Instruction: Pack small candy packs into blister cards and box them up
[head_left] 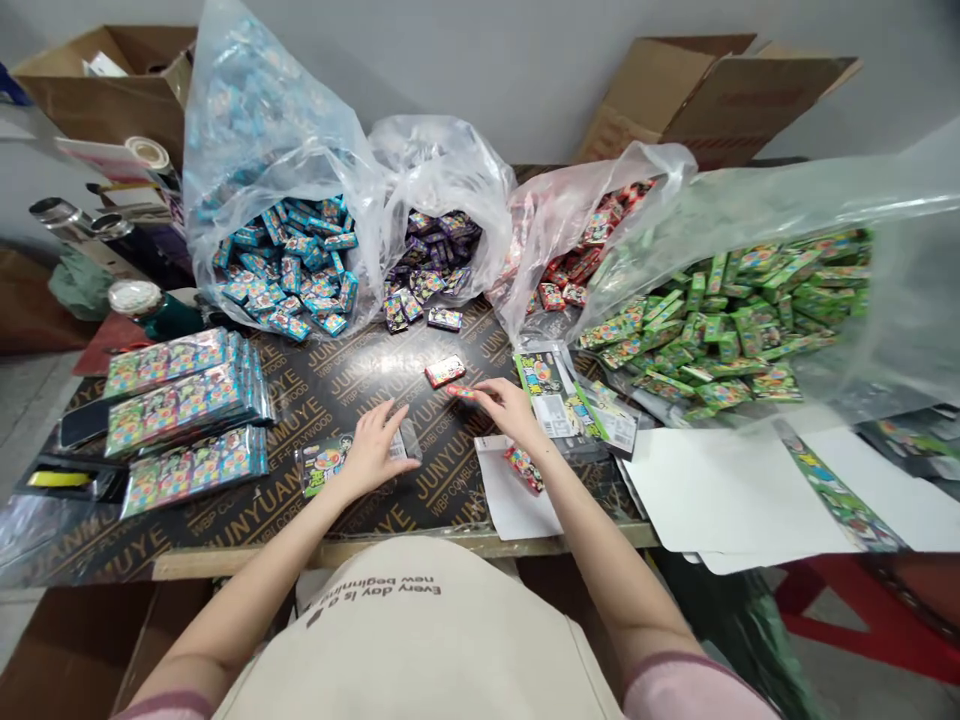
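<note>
The left hand (373, 447) lies flat and open on a clear sleeve (330, 462) on the plywood table (315, 385), fingers spread to pin it down. The right hand (510, 408) pinches a small red box (462, 392) between fingertips and thumb, just right of the sleeve's mouth; a second red box (445, 371) lies loose a little further back, and another box (524, 469) rests on white paper (517, 505) under the right wrist. To do this well, I would judge, the left hand should keep the sleeve flat and its opening towards the right hand — a crumpled mouth will catch the box's corners. The pinch is best kept at the box's end, so the leading end goes in square, not tilted. Finished packs (184, 410) are stacked at the left, well apart, so there is room to slide the sleeve clear. The open bags behind — blue boxes (289, 265), purple boxes (431, 260), red boxes (577, 265) and green boxes (720, 320) — spill towards the working space, so a stray elbow could mix the colours. Printed cards (551, 390) lie just beside the right hand.
</note>
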